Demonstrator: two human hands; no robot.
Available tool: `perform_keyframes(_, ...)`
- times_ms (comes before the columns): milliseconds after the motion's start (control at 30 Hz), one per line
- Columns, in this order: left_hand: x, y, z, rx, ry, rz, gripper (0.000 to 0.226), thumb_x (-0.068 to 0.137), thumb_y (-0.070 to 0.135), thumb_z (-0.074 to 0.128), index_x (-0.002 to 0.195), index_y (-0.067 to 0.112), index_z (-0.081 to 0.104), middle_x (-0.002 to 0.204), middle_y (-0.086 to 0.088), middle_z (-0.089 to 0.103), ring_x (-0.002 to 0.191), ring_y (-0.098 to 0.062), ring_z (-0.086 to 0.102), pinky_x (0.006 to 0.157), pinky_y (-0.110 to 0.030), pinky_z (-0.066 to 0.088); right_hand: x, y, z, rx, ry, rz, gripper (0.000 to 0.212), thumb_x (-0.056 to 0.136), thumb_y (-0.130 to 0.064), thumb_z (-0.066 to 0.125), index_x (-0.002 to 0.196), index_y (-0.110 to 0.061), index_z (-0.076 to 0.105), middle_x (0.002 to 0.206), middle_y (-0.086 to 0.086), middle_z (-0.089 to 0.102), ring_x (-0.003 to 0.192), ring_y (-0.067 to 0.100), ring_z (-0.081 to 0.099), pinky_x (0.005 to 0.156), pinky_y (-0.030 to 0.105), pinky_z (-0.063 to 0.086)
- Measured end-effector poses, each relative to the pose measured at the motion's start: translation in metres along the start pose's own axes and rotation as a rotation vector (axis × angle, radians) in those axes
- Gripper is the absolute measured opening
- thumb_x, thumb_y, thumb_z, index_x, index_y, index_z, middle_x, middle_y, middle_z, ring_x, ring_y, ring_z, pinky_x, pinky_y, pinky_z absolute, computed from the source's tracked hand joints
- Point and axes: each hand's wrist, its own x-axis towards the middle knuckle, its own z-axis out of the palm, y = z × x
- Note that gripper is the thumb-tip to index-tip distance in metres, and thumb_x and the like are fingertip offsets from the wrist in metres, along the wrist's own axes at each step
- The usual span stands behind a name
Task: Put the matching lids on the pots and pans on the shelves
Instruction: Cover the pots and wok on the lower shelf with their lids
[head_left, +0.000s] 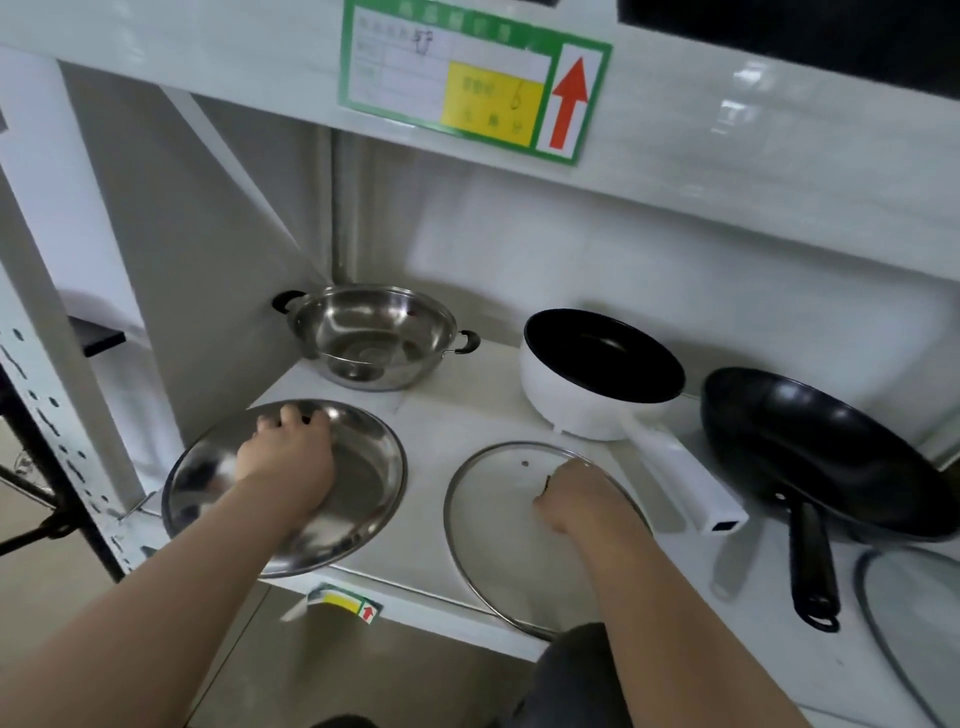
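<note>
On the white shelf (457, 415), a steel lid (363, 478) lies at the front left, and my left hand (285, 457) is closed over its knob. A glass lid (498, 530) with a metal rim lies at the front middle; my right hand (576, 493) grips its knob, which is hidden under the fingers. Behind the steel lid stands an uncovered steel pot (371, 338) with two black handles. A white pot (597, 374) with a black inside and a long white handle stands behind the glass lid. A black frying pan (821, 457) sits at the right.
Part of another glass lid (883, 623) shows at the bottom right, below the pan's handle. A green-bordered label with a red arrow (478, 78) hangs on the shelf beam above. The rack's perforated upright (57, 431) stands at the left. The shelf's front edge carries a small label (345, 605).
</note>
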Motion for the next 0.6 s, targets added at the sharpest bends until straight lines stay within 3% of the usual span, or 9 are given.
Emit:
perform_keyframes(67,-0.001,0.0,-0.001,0.008,-0.005,0.003,0.044,0.098,0.021,0.028,0.142,0.02,0.036,0.14,-0.013,0.037,0.128,-0.035,0.038,0.092,-0.044,0.044,-0.009,0.0,-0.007,0.012,0.026,-0.029,0.006,0.081,-0.017,0.053,0.08,-0.011,0.056,0.082,0.004,0.057,0.081,0.027,0.059,0.05,0.021,0.035)
perform_keyframes(100,-0.001,0.0,-0.002,0.021,-0.007,0.006,0.045,0.098,0.02,0.029,0.142,0.02,0.036,0.14,-0.013,0.037,0.128,-0.034,0.039,0.091,-0.043,0.044,-0.014,0.0,-0.013,0.044,0.054,-0.049,0.012,0.08,-0.018,0.055,0.07,-0.012,0.051,0.076,0.002,0.054,0.078,0.026,0.059,0.049,0.021,0.035)
perform_keyframes(167,-0.001,0.0,-0.004,0.048,-0.017,0.013,0.047,0.096,0.017,0.032,0.143,0.021,0.035,0.141,-0.013,0.038,0.128,-0.034,0.039,0.09,-0.042,0.045,-0.03,-0.001,-0.028,0.144,0.139,-0.093,0.021,0.077,-0.021,0.058,0.063,-0.013,0.045,0.065,0.001,0.049,0.073,0.025,0.061,0.05,0.021,0.036)
perform_keyframes(267,0.0,-0.001,-0.006,0.064,-0.025,0.009,0.048,0.095,0.017,0.032,0.143,0.022,0.036,0.142,-0.012,0.038,0.129,-0.032,0.04,0.092,-0.041,0.045,-0.044,-0.008,-0.049,0.335,0.21,-0.15,0.02,0.068,-0.022,0.065,0.061,-0.011,0.049,0.054,0.002,0.046,0.051,0.019,0.048,0.048,0.02,0.034)
perform_keyframes(333,0.0,-0.001,-0.005,0.045,-0.022,0.001,0.049,0.095,0.017,0.031,0.144,0.024,0.035,0.145,-0.011,0.036,0.132,-0.031,0.038,0.093,-0.041,0.044,-0.046,-0.017,-0.063,0.468,0.229,-0.204,0.022,0.062,-0.023,0.066,0.05,-0.011,0.053,0.047,0.002,0.044,0.048,0.018,0.045,0.05,0.02,0.037)
perform_keyframes(467,-0.001,0.0,-0.002,-0.05,0.004,-0.043,0.049,0.097,0.023,0.029,0.145,0.028,0.035,0.153,-0.008,0.029,0.136,-0.03,0.034,0.095,-0.042,0.043,-0.021,-0.038,-0.097,0.682,0.301,-0.295,0.025,0.062,-0.028,0.072,0.057,-0.005,0.065,0.052,0.001,0.054,0.051,0.013,0.051,0.052,0.019,0.04)
perform_keyframes(600,0.0,0.001,-0.002,-0.086,0.046,-0.054,0.047,0.099,0.044,0.023,0.135,0.027,0.048,0.147,-0.006,0.039,0.131,-0.029,0.042,0.088,-0.04,0.046,0.029,-0.049,-0.132,0.822,0.349,-0.342,0.03,0.057,-0.027,0.077,0.072,-0.002,0.07,0.066,0.009,0.066,0.065,0.019,0.065,0.073,0.029,0.055)
